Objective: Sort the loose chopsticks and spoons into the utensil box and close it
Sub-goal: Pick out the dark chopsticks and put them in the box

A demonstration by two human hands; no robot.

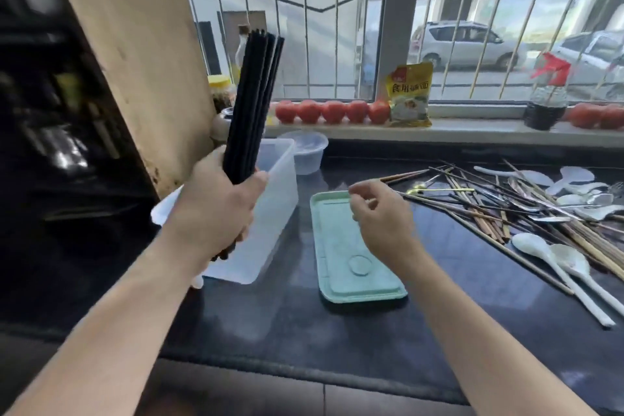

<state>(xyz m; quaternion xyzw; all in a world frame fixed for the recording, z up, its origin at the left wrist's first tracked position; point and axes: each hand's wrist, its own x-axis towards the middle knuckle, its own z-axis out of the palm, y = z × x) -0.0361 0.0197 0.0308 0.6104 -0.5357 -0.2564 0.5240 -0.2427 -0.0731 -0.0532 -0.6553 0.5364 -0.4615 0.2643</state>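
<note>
At nine o'clock a wooden cutting board (135, 71) leans upright, and just in front of it the left hand (216, 209) is wrapped in a fist around a bundle of black chopsticks (251, 111), held nearly upright with tips fanning toward twelve. Directly behind that fist stands the clear utensil box (277, 213), open, and apparently empty as far as its frosted walls show. This looks like the loading step: the bundle likely needs tilting and lowering lengthwise into the box. At centre the mint-green lid (341, 263) lies flat on the dark table (456, 297), apart from the box, so closing is not yet done. Over the lid's far end the right hand (381, 216) hovers with fingers loosely curled, thumb and forefinger near each other, holding nothing visible. Toward three o'clock lies a tangled heap of wooden chopsticks (489, 216), with white spoons (553, 260) among and beside them, unsorted.
</note>
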